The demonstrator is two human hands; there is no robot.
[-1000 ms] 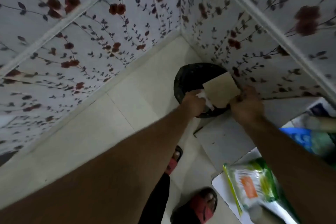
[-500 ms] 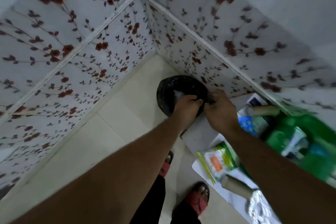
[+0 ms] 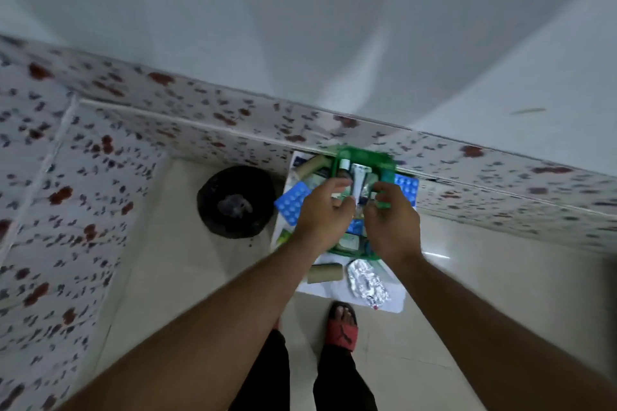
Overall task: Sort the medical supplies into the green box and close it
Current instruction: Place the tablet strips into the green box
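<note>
The green box (image 3: pixel 364 155) stands open on a white sheet (image 3: pixel 395 302) against the flowered wall. A white tube (image 3: pixel 361 177) and a small bottle (image 3: pixel 344 166) stand upright inside it. My left hand (image 3: pixel 323 212) and my right hand (image 3: pixel 393 222) hover side by side over the box, fingers bent and apart, and I see nothing held in either. A blue blister pack (image 3: pixel 292 204) lies left of the box, and another blue blister pack (image 3: pixel 406 185) lies at its right. A cardboard roll (image 3: pixel 325 272) and a crumpled foil lump (image 3: pixel 367 282) lie in front of the box.
A round black bin (image 3: pixel 236 202) with crumpled scraps inside stands on the floor left of the sheet. Another cardboard roll (image 3: pixel 312 165) lies at the sheet's far left corner. My feet in a red sandal (image 3: pixel 342 327) stand just before the sheet. Pale floor tiles spread to the right.
Both hands have left the black bin and swung right over the green box. The beige card and white scrap they held over the bin are gone from them. The view has turned right.
</note>
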